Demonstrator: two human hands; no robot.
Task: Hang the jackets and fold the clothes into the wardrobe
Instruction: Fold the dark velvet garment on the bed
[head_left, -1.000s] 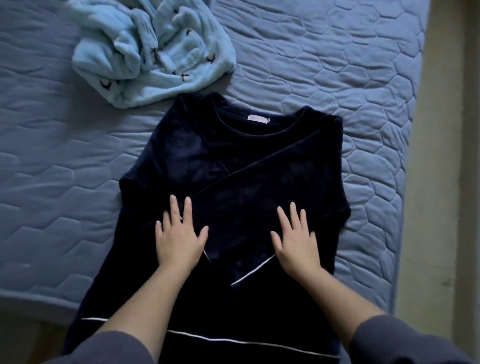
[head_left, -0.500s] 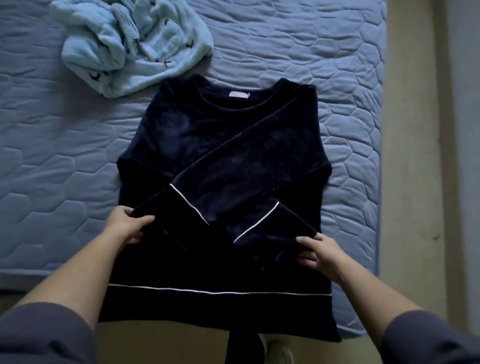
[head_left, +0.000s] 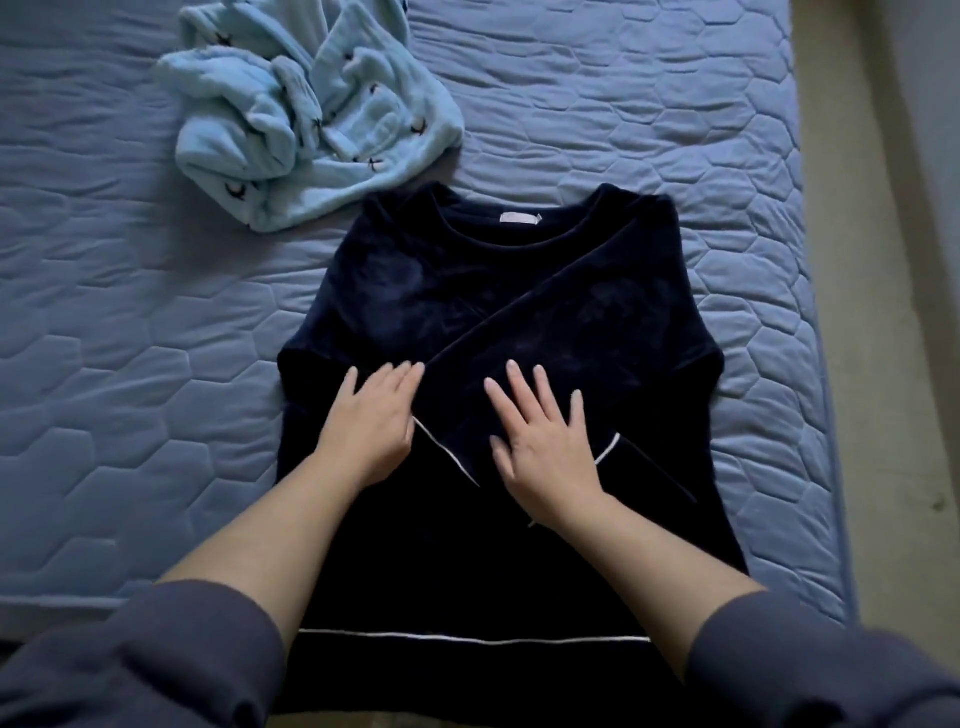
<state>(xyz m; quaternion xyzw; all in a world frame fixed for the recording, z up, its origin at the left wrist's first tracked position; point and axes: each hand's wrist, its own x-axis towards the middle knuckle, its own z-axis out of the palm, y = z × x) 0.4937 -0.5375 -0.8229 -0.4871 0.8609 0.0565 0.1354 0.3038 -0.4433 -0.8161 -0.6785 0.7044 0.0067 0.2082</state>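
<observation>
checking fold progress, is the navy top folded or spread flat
Partly folded: the navy top has both sleeves crossed over its front, body lying unfolded on the bed.

Blue mattress (head_left: 623, 130) quilted in hexagons, with a strip of beige floor (head_left: 844, 208) along its right edge.

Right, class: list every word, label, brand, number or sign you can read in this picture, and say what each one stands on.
Neck label, inside the collar of the navy top: a pale tag, too small and blurred to read.
Light blue fleece garment: only small dark motifs, not letters or numbers.
Nothing else in view carries text, so no words can be quoted.
</observation>
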